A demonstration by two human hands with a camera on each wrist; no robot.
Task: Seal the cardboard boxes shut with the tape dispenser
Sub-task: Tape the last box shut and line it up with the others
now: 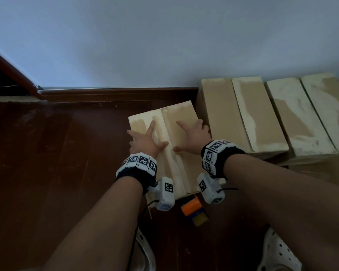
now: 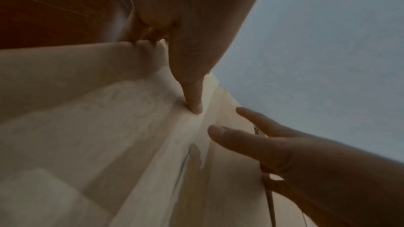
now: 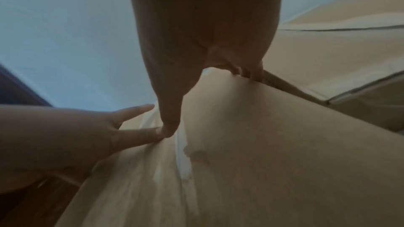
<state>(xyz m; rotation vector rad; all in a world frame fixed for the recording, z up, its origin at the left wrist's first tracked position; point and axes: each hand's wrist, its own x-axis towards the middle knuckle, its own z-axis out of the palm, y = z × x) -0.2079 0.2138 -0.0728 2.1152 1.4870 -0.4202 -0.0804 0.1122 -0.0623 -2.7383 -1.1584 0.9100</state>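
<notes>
A closed cardboard box (image 1: 181,118) lies on the dark wooden floor (image 1: 57,153) in front of me, with a strip of clear tape (image 1: 169,155) along its centre seam. My left hand (image 1: 145,140) lies flat with spread fingers on the left flap, thumb at the seam. My right hand (image 1: 192,136) lies flat on the right flap, its outer fingers at the box's right edge. In the left wrist view my left thumb (image 2: 192,99) presses near the seam. The orange and blue tape dispenser (image 1: 194,210) sits on the floor at the box's near end, between my wrists.
Two larger cardboard boxes (image 1: 241,114) (image 1: 309,114) stand side by side against the wall (image 1: 164,45) on the right, close to the small box. A dark red frame (image 1: 12,69) rises at the far left. My white shoes (image 1: 278,253) show at the bottom.
</notes>
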